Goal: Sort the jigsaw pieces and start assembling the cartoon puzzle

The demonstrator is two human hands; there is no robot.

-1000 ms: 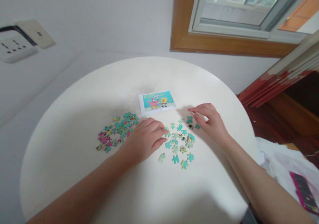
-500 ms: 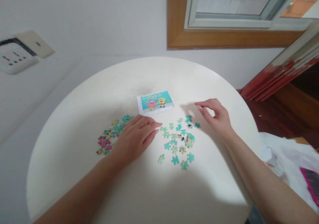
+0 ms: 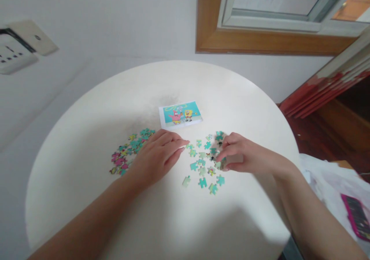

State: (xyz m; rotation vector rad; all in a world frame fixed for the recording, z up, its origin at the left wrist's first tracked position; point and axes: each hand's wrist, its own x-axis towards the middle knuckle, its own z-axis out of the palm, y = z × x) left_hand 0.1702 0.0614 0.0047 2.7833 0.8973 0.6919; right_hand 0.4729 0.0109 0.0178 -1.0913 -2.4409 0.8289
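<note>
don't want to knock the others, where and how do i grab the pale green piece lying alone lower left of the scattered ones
Pinch the pale green piece by its longer edges, probably from above and the near side: it looks slightly elongated, lies flat, and its neighbouring pieces lie to its right or beyond.

Left hand (image 3: pixel 157 154) sits between the colorful puzzle heap (image 3: pixel 119 161) and some scattered pieces (image 3: pixel 202 182), mostly teal and pale green. Right hand (image 3: pixel 242 152) is curled over that scatter's right side, can't tell if it's pinching one. Picture card (image 3: pixel 181 113) lies just beyond, all on a white table (image 3: pixel 179 229).
</note>
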